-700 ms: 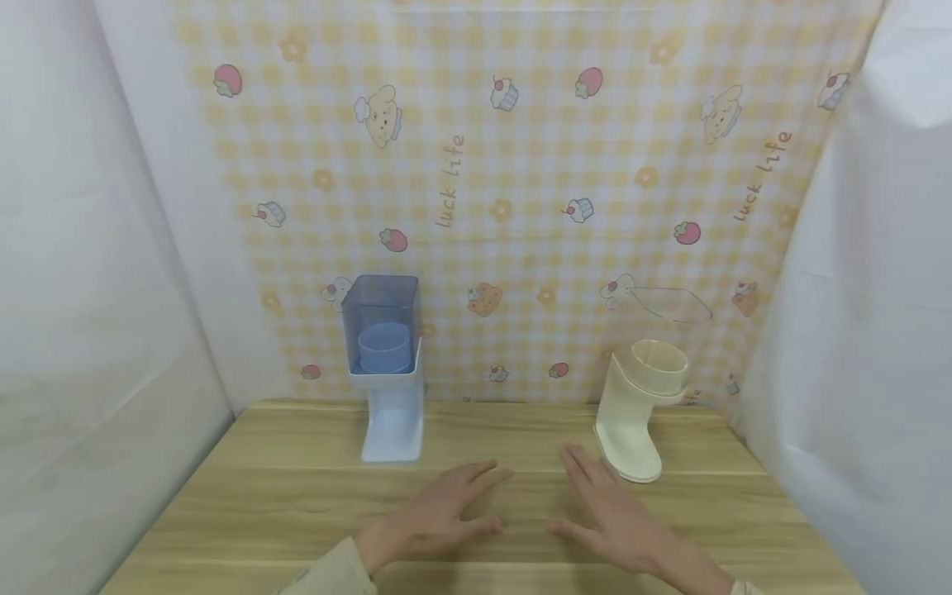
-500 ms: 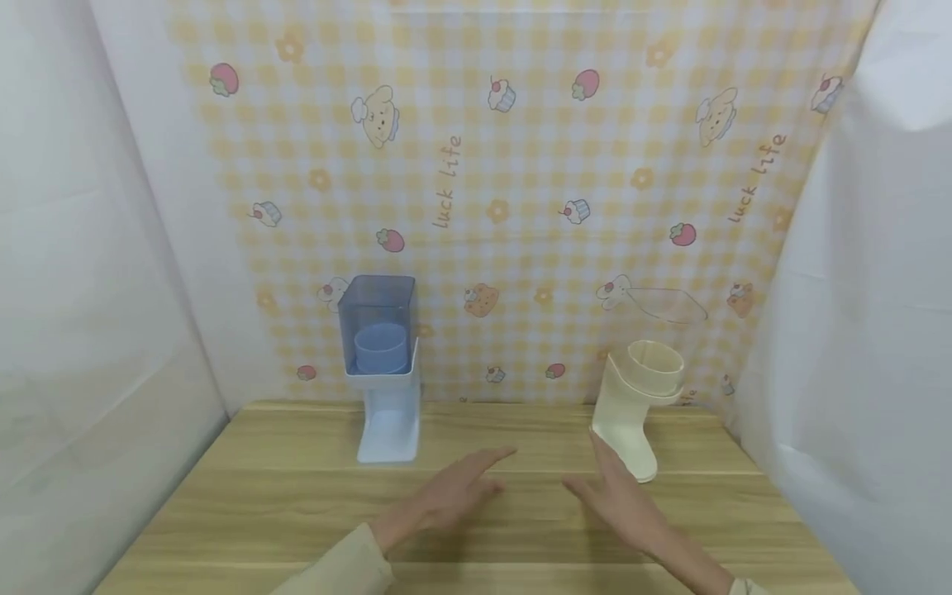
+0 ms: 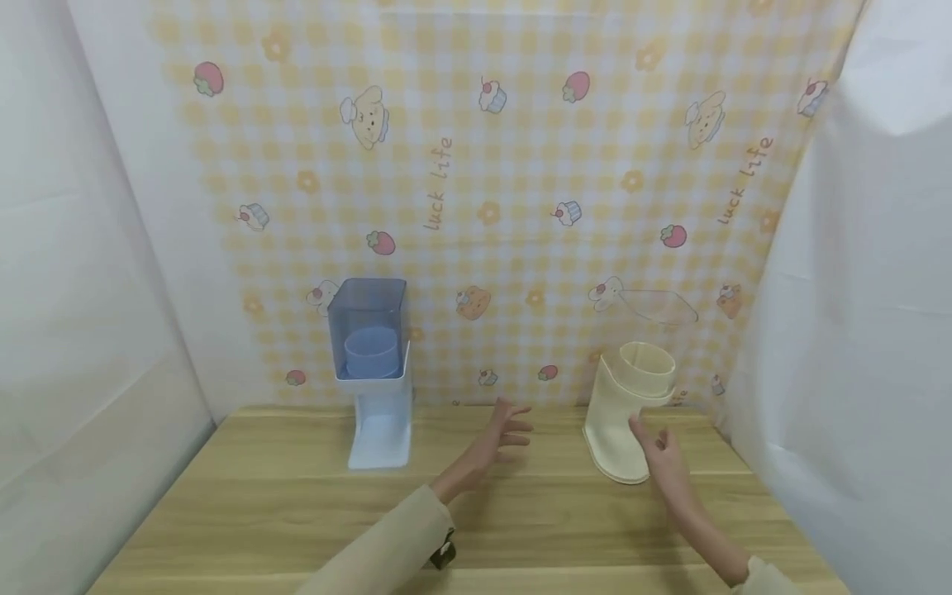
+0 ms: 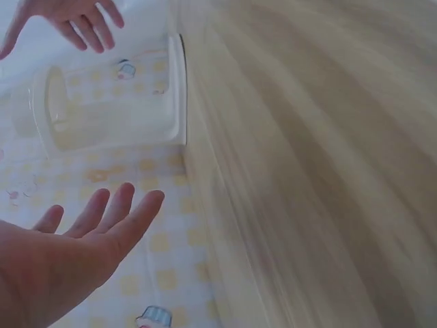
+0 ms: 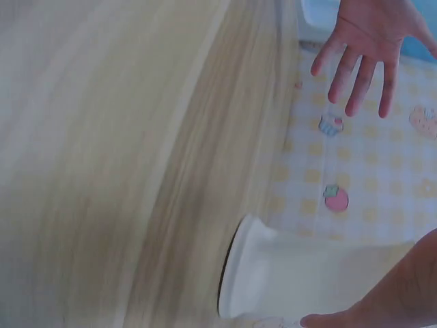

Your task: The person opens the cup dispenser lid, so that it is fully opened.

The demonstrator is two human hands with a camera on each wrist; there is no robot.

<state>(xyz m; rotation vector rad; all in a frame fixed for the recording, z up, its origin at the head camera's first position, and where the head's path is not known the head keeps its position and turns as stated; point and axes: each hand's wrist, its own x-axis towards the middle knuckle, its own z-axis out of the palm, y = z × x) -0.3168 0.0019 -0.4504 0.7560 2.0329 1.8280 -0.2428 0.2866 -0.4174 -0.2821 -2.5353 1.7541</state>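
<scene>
Cream stand [image 3: 611, 421] ahead, I judge this a reach: right hand [image 3: 668, 471] wide near it, left hand [image 3: 497, 436] spread, both empty, so gripping would mean curling in.

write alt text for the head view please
A person's right hand is beside a cream stand; the open left hand is between that and a pale blue stand. Both stands are on a wooden table before a yellow checked backdrop.
</scene>
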